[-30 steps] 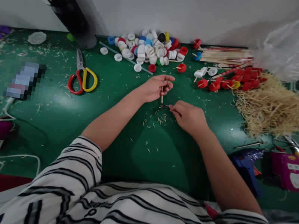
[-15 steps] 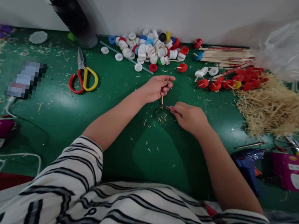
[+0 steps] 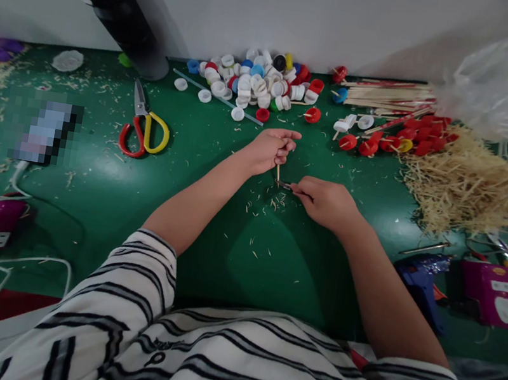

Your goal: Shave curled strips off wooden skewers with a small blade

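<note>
Between the fingers of my left hand (image 3: 270,151) is a thin wooden stick (image 3: 278,171), its lower end pointing down at the table. My right hand (image 3: 326,203) is closed around a small metal blade (image 3: 284,185), whose handle is hidden in the fist. The blade's tip meets the stick near its lower end, or lies very close to it. Pale wood shavings (image 3: 276,201) are scattered on the green table (image 3: 242,265) just below both hands.
Bottle caps (image 3: 256,81) are heaped at the back, with red caps on sticks (image 3: 389,144) to their right. Wooden sticks (image 3: 379,95) and a pile of shavings (image 3: 472,179) lie right. Scissors (image 3: 143,124), a phone (image 3: 46,128) and a black bottle (image 3: 119,8) are left; a blue glue gun (image 3: 423,278) is right.
Both hands keep their grips and nearly the same place. The metal blade's tip has shifted slightly against the lower end of the stick. The whole view has moved a little.
</note>
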